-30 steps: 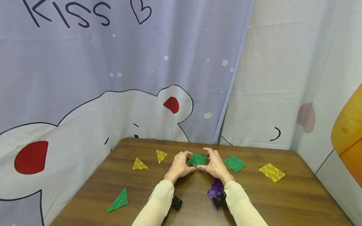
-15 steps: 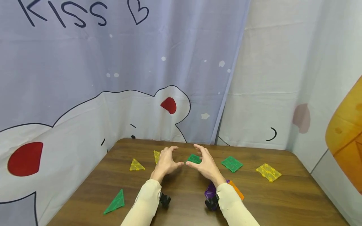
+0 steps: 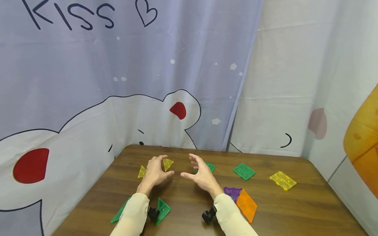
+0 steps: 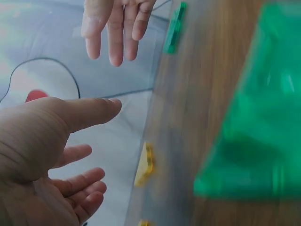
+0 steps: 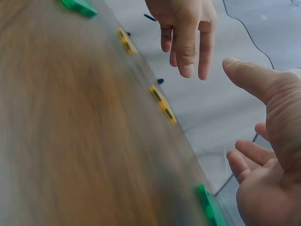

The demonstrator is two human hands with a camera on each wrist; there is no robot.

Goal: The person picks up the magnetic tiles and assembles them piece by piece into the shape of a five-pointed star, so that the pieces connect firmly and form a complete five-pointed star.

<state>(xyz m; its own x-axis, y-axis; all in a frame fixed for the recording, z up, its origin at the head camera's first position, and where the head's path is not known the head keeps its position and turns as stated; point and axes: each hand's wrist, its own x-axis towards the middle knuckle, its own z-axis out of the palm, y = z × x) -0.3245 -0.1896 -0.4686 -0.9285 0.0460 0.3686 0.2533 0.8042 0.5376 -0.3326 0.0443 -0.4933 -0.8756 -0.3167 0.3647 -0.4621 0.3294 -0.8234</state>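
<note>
Both hands hover over the table's middle, palms toward each other, holding nothing. My left hand (image 3: pixel 154 172) has its fingers loosely bent and thumb apart, just in front of two yellow triangular tiles: one yellow tile (image 3: pixel 167 164) shows past its fingers, the other yellow tile (image 3: pixel 141 171) is partly covered by the hand. My right hand (image 3: pixel 202 175) has its thumb pointing left and fingers raised. Behind it lies a green diamond (image 3: pixel 210 167), partly hidden. A green triangular tile (image 3: pixel 163 210) lies beside the left wrist and looms large in the left wrist view (image 4: pixel 263 117).
Another green diamond (image 3: pixel 244 171) and a yellow diamond (image 3: pixel 283 180) lie to the right. Purple (image 3: pixel 232 193) and orange (image 3: pixel 247 205) tiles lie together by the right forearm. A green triangle (image 3: pixel 119 213) is partly behind the left sleeve. Curtains (image 3: pixel 177 65) hang behind the table.
Both hands have left the green diamond they were around and moved left, spreading apart. That diamond stays on the table. The purple and orange tiles and the near green triangle are now more exposed.
</note>
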